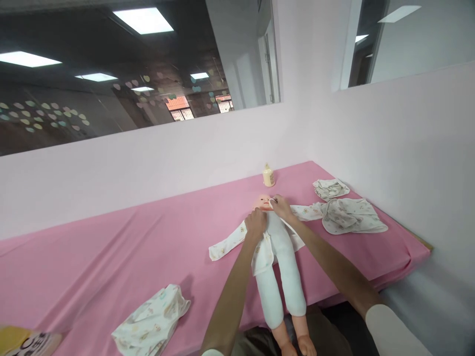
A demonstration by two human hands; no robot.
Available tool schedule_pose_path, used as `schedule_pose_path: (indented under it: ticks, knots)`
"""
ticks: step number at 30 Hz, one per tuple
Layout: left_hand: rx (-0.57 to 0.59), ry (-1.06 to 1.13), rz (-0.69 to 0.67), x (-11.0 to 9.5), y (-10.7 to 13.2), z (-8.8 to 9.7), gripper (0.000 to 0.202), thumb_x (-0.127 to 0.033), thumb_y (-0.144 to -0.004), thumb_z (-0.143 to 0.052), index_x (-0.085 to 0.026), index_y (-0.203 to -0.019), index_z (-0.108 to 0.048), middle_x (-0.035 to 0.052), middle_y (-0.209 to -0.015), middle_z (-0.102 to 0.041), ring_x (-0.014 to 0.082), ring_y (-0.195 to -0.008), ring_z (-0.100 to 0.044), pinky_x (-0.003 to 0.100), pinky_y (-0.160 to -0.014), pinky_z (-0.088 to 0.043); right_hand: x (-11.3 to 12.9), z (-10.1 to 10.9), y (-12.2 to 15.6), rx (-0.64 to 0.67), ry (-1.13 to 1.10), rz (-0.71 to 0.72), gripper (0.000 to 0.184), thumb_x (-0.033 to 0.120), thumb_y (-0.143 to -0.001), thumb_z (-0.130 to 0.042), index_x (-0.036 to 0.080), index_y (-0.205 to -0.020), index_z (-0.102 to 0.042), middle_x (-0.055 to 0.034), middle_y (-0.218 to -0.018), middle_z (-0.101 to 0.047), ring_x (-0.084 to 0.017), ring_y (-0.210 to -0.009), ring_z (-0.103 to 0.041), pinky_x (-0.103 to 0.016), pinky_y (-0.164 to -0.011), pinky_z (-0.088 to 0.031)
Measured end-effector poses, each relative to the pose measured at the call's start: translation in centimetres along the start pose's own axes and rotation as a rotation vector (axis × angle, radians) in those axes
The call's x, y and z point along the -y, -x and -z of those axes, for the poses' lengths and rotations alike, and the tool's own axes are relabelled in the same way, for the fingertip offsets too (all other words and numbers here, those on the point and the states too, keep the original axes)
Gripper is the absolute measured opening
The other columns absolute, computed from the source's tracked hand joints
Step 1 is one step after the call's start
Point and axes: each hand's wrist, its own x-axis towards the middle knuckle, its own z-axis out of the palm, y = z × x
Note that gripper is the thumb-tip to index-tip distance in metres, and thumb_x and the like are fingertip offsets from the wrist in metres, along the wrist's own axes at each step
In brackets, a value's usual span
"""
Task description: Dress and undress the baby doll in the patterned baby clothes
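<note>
A baby doll (285, 252) with a white cloth body lies on its back, its feet toward me at the table's near edge. Around its upper body is a white patterned baby jacket (264, 253), with the front spread apart and the sleeves stretched out to both sides. Near the doll's neck, my left hand (256, 223) is closed on the jacket's left front edge. My right hand (282, 206) pinches the jacket's white edge beside the doll's chin. My hands partly cover the doll's neck and lower face.
A cream pump bottle (268, 176) stands beyond the doll's head. Patterned cloths (354, 215) and a folded cloth (330, 188) lie at right. A crumpled patterned cloth (152, 321) and a yellow package (27, 341) are at front left. Pink sheeting (111, 257) covers the table beside the walls.
</note>
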Motion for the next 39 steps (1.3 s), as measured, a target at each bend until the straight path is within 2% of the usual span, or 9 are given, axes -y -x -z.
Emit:
schedule_pose_path:
  ticks: [5,10,13,17,21,26,29,32,39]
  knots:
    - [-0.033,-0.056,-0.063,0.6,0.0,-0.7,0.033,-0.021,-0.096,-0.026,-0.010,-0.116,-0.050,0.0182,-0.110,-0.064,0.0276,-0.107,-0.061,0.034,-0.084,-0.044,0.4,-1.2,3.2,0.056,0.006,0.073,0.020,0.022,-0.083,-0.047,0.019,-0.067,-0.059,-0.0012,-0.069,-0.063,-0.016,-0.066,-0.053,-0.025,-0.063,-0.034]
    - [-0.034,-0.075,-0.109,0.9,0.5,-0.4,0.035,-0.034,-0.098,-0.031,-0.011,-0.117,-0.050,0.0175,-0.112,-0.064,0.0281,-0.105,-0.062,0.033,-0.082,-0.045,-0.1,-0.5,5.5,0.039,0.091,0.076,0.019,0.018,-0.086,-0.047,0.018,-0.080,-0.065,-0.0055,-0.087,-0.068,-0.018,-0.085,-0.058,-0.025,-0.073,-0.036]
    - [-0.026,-0.090,-0.126,1.1,0.5,-0.1,0.032,-0.025,-0.097,-0.030,-0.011,-0.113,-0.053,0.0165,-0.111,-0.064,0.0266,-0.104,-0.062,0.032,-0.081,-0.044,-0.1,0.2,6.1,0.020,0.202,0.073,0.019,0.018,-0.087,-0.047,0.018,-0.080,-0.065,-0.0077,-0.090,-0.066,-0.019,-0.087,-0.058,-0.025,-0.073,-0.035]
    - [-0.038,-0.107,-0.105,1.4,0.3,-0.3,0.031,-0.013,-0.093,-0.032,-0.010,-0.111,-0.056,0.0169,-0.108,-0.065,0.0266,-0.102,-0.062,0.032,-0.079,-0.044,-0.3,1.5,5.7,-0.037,0.262,0.007,0.023,0.021,-0.089,-0.045,0.017,-0.074,-0.062,-0.0082,-0.082,-0.064,-0.017,-0.072,-0.054,-0.026,-0.062,-0.029]
    - [-0.073,-0.094,-0.070,1.0,0.0,-0.8,0.029,-0.015,-0.094,-0.030,-0.011,-0.107,-0.056,0.0167,-0.105,-0.066,0.0257,-0.099,-0.064,0.031,-0.077,-0.043,-0.2,2.0,3.8,-0.105,0.080,-0.021,0.028,0.021,-0.088,-0.042,0.018,-0.063,-0.055,-0.0021,-0.061,-0.057,-0.014,-0.056,-0.042,-0.028,-0.055,-0.022]
    - [-0.160,0.006,-0.072,0.3,-0.4,-1.6,0.032,-0.025,-0.099,-0.026,-0.013,-0.108,-0.054,0.0133,-0.097,-0.068,0.0248,-0.092,-0.066,0.030,-0.071,-0.042,0.5,-0.1,1.8,-0.072,-0.102,0.086,0.028,0.019,-0.083,-0.041,0.020,-0.055,-0.047,0.0015,-0.054,-0.051,-0.013,-0.053,-0.039,-0.026,-0.054,-0.024]
    - [-0.202,0.067,-0.122,0.3,-0.6,-2.2,0.032,-0.029,-0.099,-0.026,-0.014,-0.106,-0.055,0.0120,-0.097,-0.069,0.0243,-0.091,-0.066,0.030,-0.069,-0.041,0.5,-1.7,1.9,-0.010,-0.147,0.145,0.025,0.016,-0.080,-0.043,0.019,-0.056,-0.050,0.0006,-0.059,-0.058,-0.014,-0.058,-0.046,-0.024,-0.057,-0.031]
    - [-0.214,0.084,-0.158,0.5,-0.8,-2.6,0.031,-0.029,-0.100,-0.028,-0.015,-0.104,-0.055,0.0106,-0.102,-0.069,0.0233,-0.093,-0.065,0.029,-0.069,-0.040,0.0,-2.3,2.6,0.018,-0.195,0.169,0.023,0.017,-0.081,-0.042,0.019,-0.064,-0.058,-0.0011,-0.068,-0.064,-0.015,-0.065,-0.054,-0.024,-0.063,-0.038]
    - [-0.230,0.086,-0.158,0.5,-0.6,-2.9,0.031,-0.026,-0.100,-0.028,-0.016,-0.108,-0.056,0.0083,-0.103,-0.069,0.0219,-0.092,-0.065,0.029,-0.070,-0.039,-1.1,-2.3,3.4,-0.083,-0.409,0.133,0.023,0.020,-0.081,-0.047,0.019,-0.083,-0.070,-0.0063,-0.092,-0.072,-0.021,-0.091,-0.063,-0.032,-0.085,-0.045]
